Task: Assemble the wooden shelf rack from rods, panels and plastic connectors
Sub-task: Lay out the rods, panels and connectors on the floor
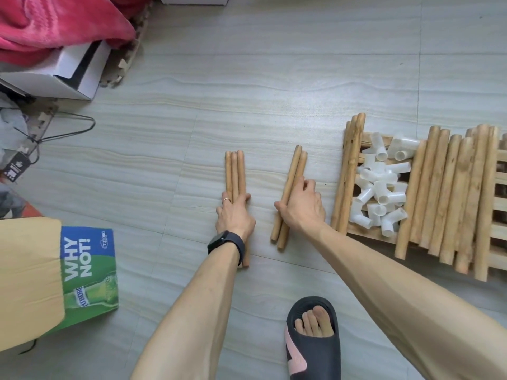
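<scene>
Head: connectors (380, 187) heaped on panel (359, 232); left grip (234, 215), right grip (303, 205) clasp rods (234, 171).

Pale grey tiled floor (247, 78), wood-grain streaks, soft even light. Pink blanket (55, 20) over white box (68, 80) top left. Printed carton (87, 270) lower left.

A bundle of three rods (234, 174) is laid on the floor (247, 91) at centre, with a pair of rods (295, 171) just beside it at 3 o'clock. Further toward 3 o'clock a panel (367, 232) is set, with connectors (380, 187) heaped on it between more rods (439, 193). A carton (87, 270) is placed at 8 o'clock.
</scene>
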Demonstrator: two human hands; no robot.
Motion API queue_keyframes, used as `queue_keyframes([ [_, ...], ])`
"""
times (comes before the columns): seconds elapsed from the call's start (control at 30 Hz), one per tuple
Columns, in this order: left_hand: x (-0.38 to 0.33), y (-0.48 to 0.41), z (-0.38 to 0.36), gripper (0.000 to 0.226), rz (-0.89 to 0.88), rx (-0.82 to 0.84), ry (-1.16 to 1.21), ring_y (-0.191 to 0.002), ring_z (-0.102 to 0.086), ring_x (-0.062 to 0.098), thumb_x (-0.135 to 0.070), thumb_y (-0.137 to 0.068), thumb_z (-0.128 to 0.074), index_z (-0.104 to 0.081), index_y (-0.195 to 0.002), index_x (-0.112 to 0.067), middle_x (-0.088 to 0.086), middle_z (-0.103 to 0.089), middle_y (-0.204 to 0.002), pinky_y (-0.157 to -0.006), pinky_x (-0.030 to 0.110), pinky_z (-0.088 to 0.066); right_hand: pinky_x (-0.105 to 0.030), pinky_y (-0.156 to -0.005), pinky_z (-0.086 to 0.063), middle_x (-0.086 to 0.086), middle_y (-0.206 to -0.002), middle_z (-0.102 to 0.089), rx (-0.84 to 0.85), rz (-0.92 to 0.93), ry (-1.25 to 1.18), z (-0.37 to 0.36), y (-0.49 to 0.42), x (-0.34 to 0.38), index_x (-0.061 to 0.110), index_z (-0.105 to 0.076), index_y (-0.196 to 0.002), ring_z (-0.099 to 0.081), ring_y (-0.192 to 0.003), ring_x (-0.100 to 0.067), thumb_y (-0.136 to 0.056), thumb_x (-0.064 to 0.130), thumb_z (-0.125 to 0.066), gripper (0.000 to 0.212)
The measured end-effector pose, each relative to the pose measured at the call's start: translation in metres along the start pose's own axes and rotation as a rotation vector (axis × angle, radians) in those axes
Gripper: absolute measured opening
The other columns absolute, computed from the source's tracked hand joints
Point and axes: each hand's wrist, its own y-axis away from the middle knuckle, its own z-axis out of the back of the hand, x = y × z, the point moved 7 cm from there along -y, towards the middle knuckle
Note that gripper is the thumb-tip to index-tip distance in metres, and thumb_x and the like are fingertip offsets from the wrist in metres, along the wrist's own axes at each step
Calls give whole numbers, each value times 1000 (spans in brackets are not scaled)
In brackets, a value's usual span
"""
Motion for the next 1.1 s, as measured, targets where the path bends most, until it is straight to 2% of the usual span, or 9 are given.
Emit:
queue_keyframes([
  [0.1, 1, 1, 0, 60, -19, 2, -15, -134, -39, 34, -12, -96, -50, -41, -147, -44, 4, -9, -167, -98, 41, -45, -43, -94, -46, -12, -144, -32, 66, 72, 28, -15, 7, 9, 11, -17, -157, -51, -117, -42, -93, 22, -62, 79],
  [0.2, 4, 0, 2, 67, -50, -17, -15, -136, -39, 33, -16, -97, -56, -31, -152, -45, 4, -11, -168, -98, 42, -45, -42, -95, -50, -11, -146, -30, 158, 179, 1, -28, 12, 21, 15, -26, -153, -56, -112, -42, -93, 20, -60, 69],
  [0.37, 11, -6, 6, 67, -81, -54, 18, -141, -39, 31, -24, -99, -60, -28, -156, -37, 4, -17, -167, -102, 45, -45, -36, -111, -38, -10, -162, -21, 296, 130, -52, -29, 13, 24, 12, -19, -160, -42, -140, -35, -94, 30, -64, 82],
  [0.47, 11, -4, 9, 63, -71, -59, 40, -144, -36, 31, -30, -101, -56, -28, -157, -35, 5, -18, -167, -106, 47, -43, -35, -114, -35, -12, -160, -33, 310, 146, -39, 3, 20, 21, 13, -26, -159, -38, -144, -31, -94, 31, -61, 75],
  [0.57, 0, 3, 17, 59, -37, -53, 39, -147, -25, 35, -32, -101, -49, -28, -156, -30, 12, -17, -165, -112, 50, -37, -28, -101, -38, -7, -150, -49, 303, 239, 42, 58, 35, 17, 14, -38, -153, -50, -134, -24, -97, 31, -58, 63],
  [0.7, -70, 17, 41, 62, -266, -137, -78, -155, 0, 28, -29, -101, -42, -19, -159, -27, 13, -1, -169, -123, 42, -16, -29, -98, -47, -2, -135, -62, 272, 275, 211, 140, 60, -24, 15, -50, -142, -59, -118, -19, -98, 32, -58, 48],
  [0.9, -225, 88, 36, 55, -611, 20, -98, -142, -34, 30, -31, -99, -48, -35, -152, -23, 10, -35, -156, -108, 46, -41, -30, -94, -53, -5, -134, -64, 112, 13, 289, 234, 84, -151, 16, -53, -139, -63, -115, -21, -98, 37, -59, 48],
  [1.0, -287, 130, 16, 51, -766, 61, -177, -138, -39, 28, -31, -99, -50, -41, -148, -23, 9, -43, -149, -104, 47, -46, -36, -87, -53, -9, -129, -64, -73, -177, 226, 256, 91, -214, 14, -54, -133, -63, -111, -28, -94, 43, -57, 49],
  [1.1, -323, 160, -18, 52, -833, 137, -224, -141, -37, 30, -29, -98, -52, -41, -148, -23, 9, -41, -152, -107, 48, -45, -42, -89, -53, -12, -130, -57, -172, -342, 151, 256, 99, -263, 13, -50, -132, -60, -113, -36, -91, 43, -55, 52],
])
